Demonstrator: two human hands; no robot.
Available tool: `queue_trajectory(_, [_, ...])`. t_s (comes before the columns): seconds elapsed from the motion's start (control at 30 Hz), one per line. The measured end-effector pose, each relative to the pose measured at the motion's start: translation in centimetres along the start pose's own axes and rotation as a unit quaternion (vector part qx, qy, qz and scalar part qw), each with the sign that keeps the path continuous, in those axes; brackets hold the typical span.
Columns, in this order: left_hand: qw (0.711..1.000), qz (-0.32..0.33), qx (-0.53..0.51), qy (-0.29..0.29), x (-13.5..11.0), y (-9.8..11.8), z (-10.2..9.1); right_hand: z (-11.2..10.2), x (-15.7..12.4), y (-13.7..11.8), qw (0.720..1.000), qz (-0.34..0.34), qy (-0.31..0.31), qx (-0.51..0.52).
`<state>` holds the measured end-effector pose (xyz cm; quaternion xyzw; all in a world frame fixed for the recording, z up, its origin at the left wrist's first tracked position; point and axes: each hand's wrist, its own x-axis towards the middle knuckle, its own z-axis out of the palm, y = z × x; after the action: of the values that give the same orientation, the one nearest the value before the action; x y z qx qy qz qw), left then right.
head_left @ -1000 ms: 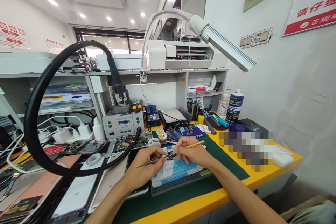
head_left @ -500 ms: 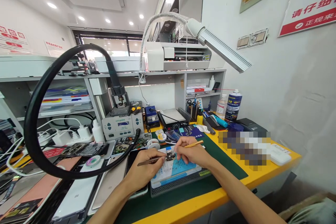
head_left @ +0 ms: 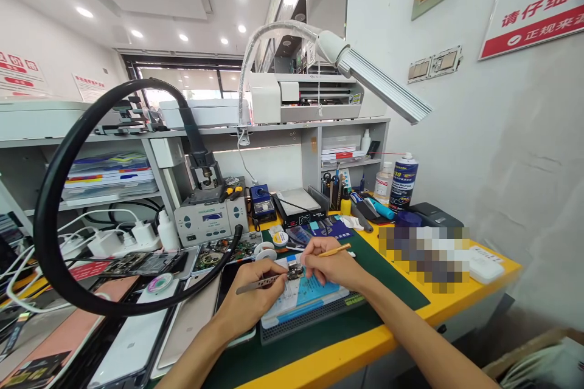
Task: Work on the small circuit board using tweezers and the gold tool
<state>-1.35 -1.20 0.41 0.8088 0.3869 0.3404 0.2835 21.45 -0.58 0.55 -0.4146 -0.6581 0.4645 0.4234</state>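
My left hand (head_left: 250, 301) is closed on a pair of metal tweezers (head_left: 249, 287), their tips at the left side of a small circuit part (head_left: 295, 268). A slim gold pen-like tool (head_left: 336, 250) is pinched in my right hand (head_left: 331, 267); its working end is hidden behind the fingers beside the same part. Under both hands, the small part rests on a blue and white printed pad or box (head_left: 306, 301). That lies on a dark perforated base (head_left: 298, 327) on the green mat (head_left: 401, 298).
A black hose (head_left: 43, 206) loops at the left over several phones (head_left: 132, 340). Behind stand a hot-air station (head_left: 207, 219), a blue soldering unit (head_left: 261, 203) and a tray of circuit boards (head_left: 228, 249). A spray can (head_left: 404, 182) stands right. A lamp (head_left: 385, 85) hangs above.
The view has shifted slightly. The tweezers in my left hand have tilted a little, their rear end now lower. My right hand keeps nearly the same pose with the gold tool.
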Motion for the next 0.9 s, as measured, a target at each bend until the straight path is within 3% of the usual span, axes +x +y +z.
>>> queue_trajectory(0.37, [0.999, 0.036, 0.033, 0.014, -0.02, 0.59, 0.37, 0.16, 0.14, -0.09, 1.0, 0.003, 0.004, 0.022])
queue_trajectory(0.9, [0.995, 0.081, 0.066, 0.004, -0.36, -0.37, 0.81, 0.26, 0.03, -0.34, 1.0, 0.003, 0.0, 0.029])
